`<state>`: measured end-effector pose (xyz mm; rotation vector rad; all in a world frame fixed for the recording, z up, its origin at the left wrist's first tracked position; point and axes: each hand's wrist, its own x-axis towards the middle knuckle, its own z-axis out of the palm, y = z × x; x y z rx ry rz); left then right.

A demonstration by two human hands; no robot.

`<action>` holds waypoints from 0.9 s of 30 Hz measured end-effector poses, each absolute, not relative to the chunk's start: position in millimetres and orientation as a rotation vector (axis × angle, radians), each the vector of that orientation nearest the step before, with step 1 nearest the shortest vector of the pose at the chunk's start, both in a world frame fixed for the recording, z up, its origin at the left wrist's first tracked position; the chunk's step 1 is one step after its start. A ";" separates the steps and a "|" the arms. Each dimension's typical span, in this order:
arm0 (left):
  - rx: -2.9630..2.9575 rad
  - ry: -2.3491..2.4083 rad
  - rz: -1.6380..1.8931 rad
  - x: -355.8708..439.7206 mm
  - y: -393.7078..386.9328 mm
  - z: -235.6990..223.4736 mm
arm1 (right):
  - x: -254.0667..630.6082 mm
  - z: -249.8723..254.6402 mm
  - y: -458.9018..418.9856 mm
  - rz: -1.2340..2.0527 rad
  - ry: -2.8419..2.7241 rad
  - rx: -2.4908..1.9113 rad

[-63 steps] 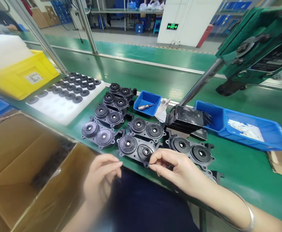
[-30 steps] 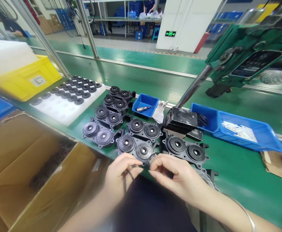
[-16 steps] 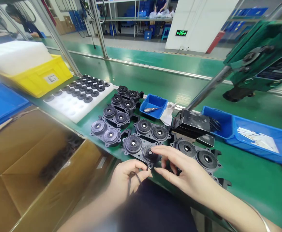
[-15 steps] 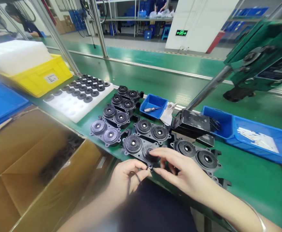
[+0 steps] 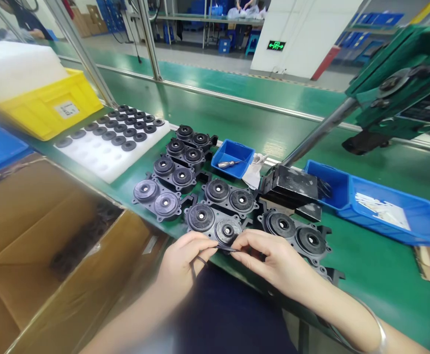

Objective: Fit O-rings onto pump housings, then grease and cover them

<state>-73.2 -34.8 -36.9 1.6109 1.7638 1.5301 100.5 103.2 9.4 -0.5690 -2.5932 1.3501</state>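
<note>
Pinched between the fingertips of my left hand (image 5: pixel 185 255) and my right hand (image 5: pixel 273 256) is a thin black band (image 5: pixel 225 249), drawn straight between them. A loop of it hangs below my left fingers; whether it is a closed ring I cannot tell. Just behind my fingertips lies a black twin-disc housing (image 5: pixel 212 222), its near edge partly hidden by my hands. Another black housing (image 5: pixel 296 233) sits to the right, partly covered by my right hand and forearm. Several similar housings (image 5: pixel 174 174) stand in a row at the left.
A white foam tray (image 5: pixel 104 164) with several black discs lies at left, near a yellow bin (image 5: pixel 48 115). An open cardboard box (image 5: pixel 48 206) stands at front left. Blue bins (image 5: pixel 380 209) and black metal blocks (image 5: pixel 292 183) are at right, below a green press (image 5: pixel 387 88).
My right hand has left the housing's near disc and now grips the black band beside my left hand. The band is stretched straight. The view has shifted slightly.
</note>
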 end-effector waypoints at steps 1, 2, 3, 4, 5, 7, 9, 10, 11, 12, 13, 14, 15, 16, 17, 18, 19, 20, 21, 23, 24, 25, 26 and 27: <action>1.624 1.762 1.527 -73.6 -34.9 -37.7 | 100.9 9.1 103.2 1.348 -2.595 -0.575; 1.631 1.764 1.523 -73.9 -34.9 -38.4 | 101.3 8.8 103.3 1.346 -2.597 -0.585; 1.636 1.769 1.519 -74.2 -34.9 -39.0 | 101.6 8.6 103.5 1.343 -2.597 -0.594; 1.639 1.778 1.515 -74.5 -34.9 -39.6 | 101.9 8.2 103.8 1.341 -2.599 -0.600; 1.646 1.784 1.512 -74.6 -34.9 -40.1 | 102.1 7.8 104.1 1.339 -2.600 -0.602; 1.664 1.792 1.509 -74.7 -34.9 -40.8 | 102.0 7.0 104.8 1.332 -2.604 -0.607; 1.681 1.797 1.498 -74.5 -34.9 -41.5 | 101.3 6.3 105.6 1.331 -2.605 -0.608; 1.686 1.802 1.492 -74.4 -35.0 -41.8 | 100.9 6.1 106.0 1.335 -2.601 -0.608; 1.692 1.809 1.485 -74.2 -35.1 -42.3 | 100.5 5.9 106.4 1.341 -2.594 -0.605; 1.698 1.818 1.479 -74.1 -35.1 -42.8 | 100.3 5.8 106.8 1.348 -2.587 -0.603; 1.706 1.823 1.477 -74.1 -35.0 -43.4 | 100.3 5.6 107.2 1.350 -2.580 -0.605; 1.716 1.828 1.477 -74.0 -34.9 -44.1 | 100.5 5.4 107.7 1.349 -2.577 -0.611; 1.724 1.835 1.482 -74.1 -34.7 -44.8 | 100.7 5.2 108.2 1.347 -2.578 -0.619; 1.732 1.841 1.487 -74.2 -34.4 -45.4 | 101.0 5.0 108.6 1.345 -2.582 -0.629; 1.739 1.847 1.491 -74.3 -34.1 -45.8 | 101.2 4.7 109.1 1.343 -2.587 -0.637; 1.743 1.853 1.493 -74.6 -33.7 -46.2 | 101.2 4.5 109.6 1.346 -2.592 -0.641; 1.747 1.857 1.493 -74.9 -33.3 -46.4 | 101.1 4.3 110.0 1.349 -2.598 -0.642; 1.749 1.858 1.490 -75.3 -33.0 -46.6 | 100.8 4.1 110.4 1.353 -2.602 -0.641; 1.751 1.856 1.486 -75.8 -32.7 -46.8 | 100.4 4.0 110.7 1.354 -2.605 -0.638; 1.751 1.855 1.479 -77.1 -32.3 -47.6 | 99.4 3.5 111.1 1.354 -2.609 -0.632; 1.751 1.859 1.473 -77.8 -32.2 -48.3 | 99.0 3.2 111.2 1.354 -2.608 -0.634; 1.752 1.865 1.465 -78.6 -32.2 -49.2 | 98.6 2.9 111.2 1.354 -2.608 -0.634; 1.753 1.872 1.454 -79.3 -32.1 -50.3 | 98.3 2.7 111.2 1.356 -2.608 -0.637; 1.757 1.879 1.441 -79.9 -32.0 -51.4 | 98.0 2.6 111.2 1.358 -2.609 -0.641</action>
